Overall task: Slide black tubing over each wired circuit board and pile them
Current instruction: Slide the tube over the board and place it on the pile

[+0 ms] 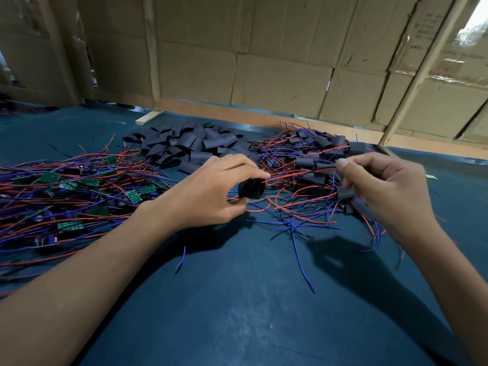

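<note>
One tubing piece [251, 188] inside left hand [211, 191].

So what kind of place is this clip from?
Probably a small electronics assembly workshop, or a storeroom used as one. A worktable carries bulk piles of wired boards and cut black tubing, and flattened cardboard on rough timber framing walls it in.
</note>
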### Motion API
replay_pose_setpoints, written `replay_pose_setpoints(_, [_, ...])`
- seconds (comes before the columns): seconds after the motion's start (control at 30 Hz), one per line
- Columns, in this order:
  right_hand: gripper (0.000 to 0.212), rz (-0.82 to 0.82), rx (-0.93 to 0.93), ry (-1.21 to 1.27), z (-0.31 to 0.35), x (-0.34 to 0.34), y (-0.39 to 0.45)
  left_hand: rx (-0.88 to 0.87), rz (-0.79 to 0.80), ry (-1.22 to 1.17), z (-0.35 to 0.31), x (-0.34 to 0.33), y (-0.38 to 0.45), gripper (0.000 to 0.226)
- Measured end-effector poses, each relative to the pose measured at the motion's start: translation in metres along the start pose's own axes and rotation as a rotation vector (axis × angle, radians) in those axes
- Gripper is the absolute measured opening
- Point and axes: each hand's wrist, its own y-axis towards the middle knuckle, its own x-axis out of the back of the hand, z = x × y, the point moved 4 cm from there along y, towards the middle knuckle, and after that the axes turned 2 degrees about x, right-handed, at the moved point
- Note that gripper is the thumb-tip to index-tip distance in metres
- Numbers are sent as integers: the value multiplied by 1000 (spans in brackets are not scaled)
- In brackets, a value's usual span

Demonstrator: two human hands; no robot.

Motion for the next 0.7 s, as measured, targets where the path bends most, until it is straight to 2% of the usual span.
replay_pose_setpoints(0.2, [30, -16, -43, 60, 3, 0, 0, -10, -21, 39, 2, -1, 1, 53])
replay_pose_setpoints(0.7, [29, 1, -64, 59, 3, 4, 1, -59, -63, 226, -4, 3, 2, 53])
